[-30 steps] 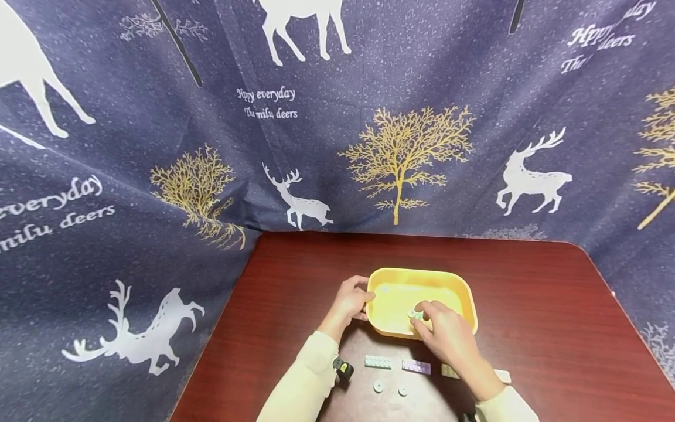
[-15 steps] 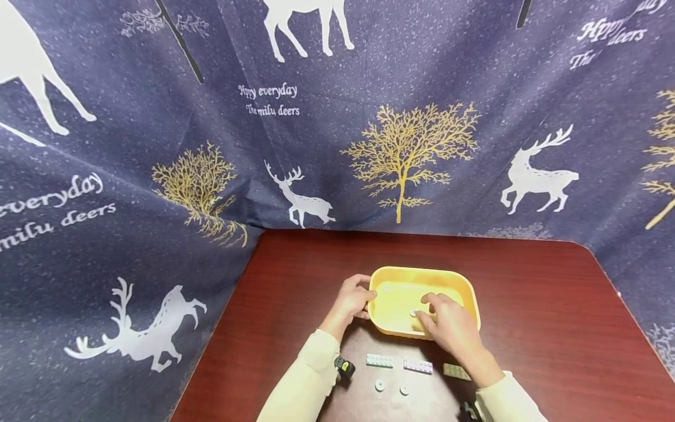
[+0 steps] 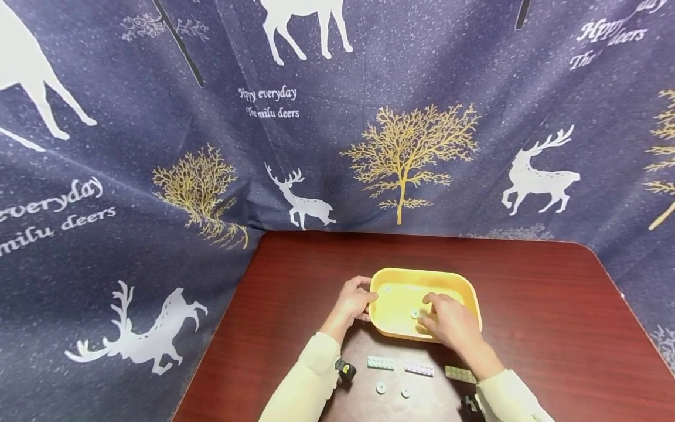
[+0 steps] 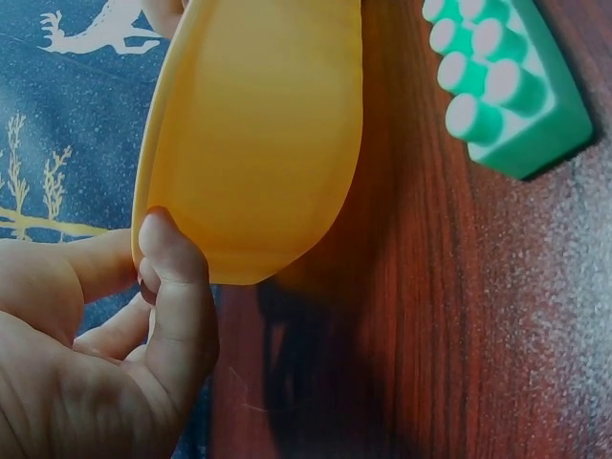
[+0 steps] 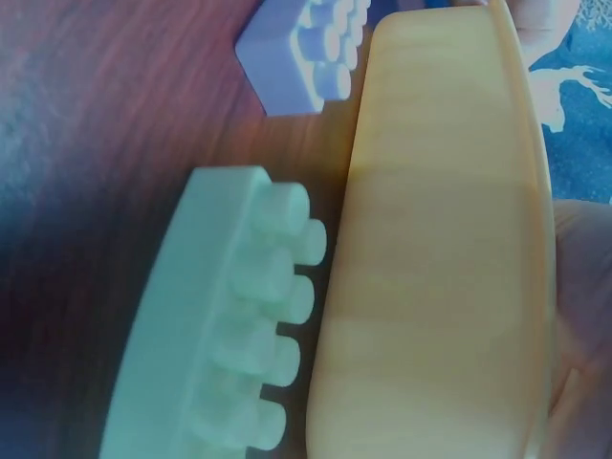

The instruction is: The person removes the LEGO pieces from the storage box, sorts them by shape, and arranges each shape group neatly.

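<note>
Lying just left of the loosely parted right grip (image 3: 454, 322), a pale disc (image 3: 415, 314), round with no long axis, is seen inside the yellow bin (image 3: 389, 315), whose end is pinched by the farther left grip (image 3: 352, 300).

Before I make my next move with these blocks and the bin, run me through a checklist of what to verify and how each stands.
1. Left hand gripping the yellow bin at its left end: ok.
2. Bin open side up: ok.
3. Right hand clear of the bin: not ok; its fingers are over the inside.
4. Right hand securely holding a piece: cannot tell; a round piece shows by the fingertips, but the contact is too small to read.
5. Mint brick, purple brick and green brick apart from the bin: ok, in a row on its near side.
</note>
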A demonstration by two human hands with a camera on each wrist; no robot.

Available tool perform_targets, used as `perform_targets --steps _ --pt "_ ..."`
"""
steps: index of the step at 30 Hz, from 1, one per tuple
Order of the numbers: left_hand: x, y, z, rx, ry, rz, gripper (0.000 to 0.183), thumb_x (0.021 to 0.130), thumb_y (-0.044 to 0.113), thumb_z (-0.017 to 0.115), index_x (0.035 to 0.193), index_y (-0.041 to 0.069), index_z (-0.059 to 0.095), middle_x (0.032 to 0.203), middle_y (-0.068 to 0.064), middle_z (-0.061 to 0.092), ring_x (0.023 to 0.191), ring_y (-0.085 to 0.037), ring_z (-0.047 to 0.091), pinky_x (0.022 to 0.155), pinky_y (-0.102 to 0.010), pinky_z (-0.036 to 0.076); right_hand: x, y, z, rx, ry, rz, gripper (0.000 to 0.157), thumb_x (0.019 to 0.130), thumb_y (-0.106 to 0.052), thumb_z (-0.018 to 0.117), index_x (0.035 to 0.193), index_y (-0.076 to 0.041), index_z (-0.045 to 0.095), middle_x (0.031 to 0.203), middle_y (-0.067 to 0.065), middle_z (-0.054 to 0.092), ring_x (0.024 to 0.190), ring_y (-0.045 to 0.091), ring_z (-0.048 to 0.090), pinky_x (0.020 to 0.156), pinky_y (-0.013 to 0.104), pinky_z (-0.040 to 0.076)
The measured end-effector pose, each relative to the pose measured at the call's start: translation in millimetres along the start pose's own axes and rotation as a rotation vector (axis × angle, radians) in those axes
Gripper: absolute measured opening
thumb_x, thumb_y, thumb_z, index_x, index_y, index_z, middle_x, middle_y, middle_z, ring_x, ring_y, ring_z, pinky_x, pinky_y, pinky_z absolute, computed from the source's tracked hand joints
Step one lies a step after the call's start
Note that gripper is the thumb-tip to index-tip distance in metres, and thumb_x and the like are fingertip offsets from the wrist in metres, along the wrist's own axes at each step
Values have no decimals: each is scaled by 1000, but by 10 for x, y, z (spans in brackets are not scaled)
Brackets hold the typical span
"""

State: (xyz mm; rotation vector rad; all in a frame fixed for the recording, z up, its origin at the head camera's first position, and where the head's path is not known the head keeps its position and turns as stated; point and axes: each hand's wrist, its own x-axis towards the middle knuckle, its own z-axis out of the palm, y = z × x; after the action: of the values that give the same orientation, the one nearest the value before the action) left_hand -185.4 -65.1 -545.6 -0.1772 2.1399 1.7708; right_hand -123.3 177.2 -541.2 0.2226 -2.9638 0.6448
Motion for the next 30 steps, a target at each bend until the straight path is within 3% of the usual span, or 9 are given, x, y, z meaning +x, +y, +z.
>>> perform_targets --steps 6,13,21,30 --pt "9 -37 4 -8 -5 9 45 92 5 70 135 6 59 94 -17 69 60 -21 64 41 -26 56 60 26 10 -26 -54 12 33 80 -32 85 104 -15 70 78 -3 63 72 20 62 57 40 53" --pt "9 -40 0 -19 -17 10 46 91 5 70 136 6 59 95 -19 70 59 -19 64 41 -26 55 95 60 26 -22 -103 13 18 78 -30 83 87 -21 69 66 -9 57 64 16 56 53 36 47" --pt "-4 -9 9 -15 -10 16 44 92 4 70 135 6 59 94 -16 70 61 -22 65 41 -26 56 130 87 28 -27 -115 2 20 76 -26 84 80 -22 64 63 -11 53 62 15 51 51 34 44" --pt "-3 6 -2 -15 -13 14 45 92 4 70 135 5 59 96 -20 70 61 -22 64 41 -25 55 165 84 68 -34 -130 -2 8 80 -30 84 80 -28 76 78 -7 71 71 22 66 55 42 54"
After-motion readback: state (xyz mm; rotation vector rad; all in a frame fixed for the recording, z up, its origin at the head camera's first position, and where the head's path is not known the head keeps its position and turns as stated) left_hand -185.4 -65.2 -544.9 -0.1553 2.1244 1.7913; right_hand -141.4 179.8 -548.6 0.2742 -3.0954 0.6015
